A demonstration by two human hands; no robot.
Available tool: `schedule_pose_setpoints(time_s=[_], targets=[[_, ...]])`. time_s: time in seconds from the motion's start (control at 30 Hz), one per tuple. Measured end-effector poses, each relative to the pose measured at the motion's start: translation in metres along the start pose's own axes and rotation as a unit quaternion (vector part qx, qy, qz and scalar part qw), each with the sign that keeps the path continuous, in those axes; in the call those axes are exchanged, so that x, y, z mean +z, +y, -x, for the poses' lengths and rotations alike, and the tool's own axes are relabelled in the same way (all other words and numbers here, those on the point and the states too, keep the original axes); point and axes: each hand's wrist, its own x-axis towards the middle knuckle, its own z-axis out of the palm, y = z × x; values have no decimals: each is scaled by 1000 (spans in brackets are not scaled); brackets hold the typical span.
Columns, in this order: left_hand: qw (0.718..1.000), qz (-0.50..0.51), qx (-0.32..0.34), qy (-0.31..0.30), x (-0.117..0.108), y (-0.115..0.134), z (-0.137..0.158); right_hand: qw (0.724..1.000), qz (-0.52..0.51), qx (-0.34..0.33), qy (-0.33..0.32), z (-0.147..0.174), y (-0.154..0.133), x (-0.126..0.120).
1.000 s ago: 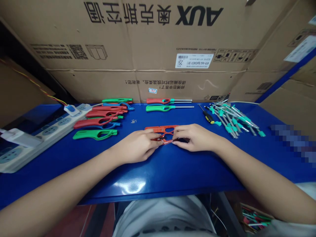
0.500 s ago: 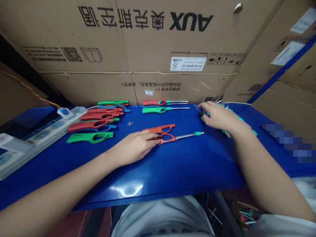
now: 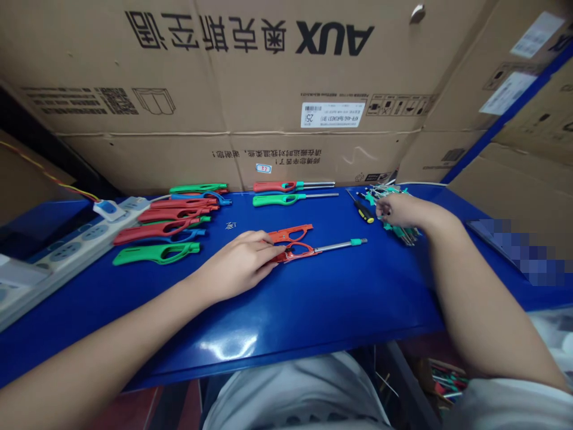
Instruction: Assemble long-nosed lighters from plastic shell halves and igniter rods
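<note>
My left hand (image 3: 248,263) is closed on the handle of an orange-red gas lighter (image 3: 301,251), pinning it to the blue table. A metal tube with a teal tip extends from it to the right. Just behind lies a loose orange handle half (image 3: 293,233), close to my fingers. My right hand (image 3: 398,210) is over a pile of metal lighter tubes (image 3: 405,234) with teal parts, its fingers curled; whatever is between them is hidden. A black-and-yellow screwdriver (image 3: 363,212) lies to the left of that hand, apart from it.
Several red, green and blue lighter handles (image 3: 156,253) lie at the left beside a white power strip (image 3: 74,242). Two lighters with tubes (image 3: 280,199) lie at the back before a cardboard wall (image 3: 188,158). Small screws (image 3: 230,226) sit mid-table. A box of parts (image 3: 445,379) stands below right.
My right hand has moved from the screwdriver to the tube pile on its right, leaving the screwdriver on the table. My left hand stays on the lighter. The view has shifted slightly.
</note>
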Motion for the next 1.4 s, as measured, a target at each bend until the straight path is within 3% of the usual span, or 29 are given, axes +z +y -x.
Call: schedule_pose_setpoints(time_s=[0.1,0.3,0.63,0.9,1.13,1.3,1.4], targets=[[1000,-15,-1,-5,-1,1,0,999,21,34,-11,5,-5,-11],[1000,10,-4,-15,1,-1,1,996,40,41,68,13,-15,-24],[1000,-25,0,-11,2,1,1,996,58,29,-55,0,-5,-4],[1000,2,-3,-19,2,2,1,996,60,45,-47,-11,-6,8],[999,-6,-5,-32,2,3,1,993,58,106,6,-6,-17,4],[999,-7,-7,-31,4,3,2,977,-102,108,151,-2,-22,-7],[999,-3,-11,-31,5,3,2,961,-223,62,152,1,-36,-7]])
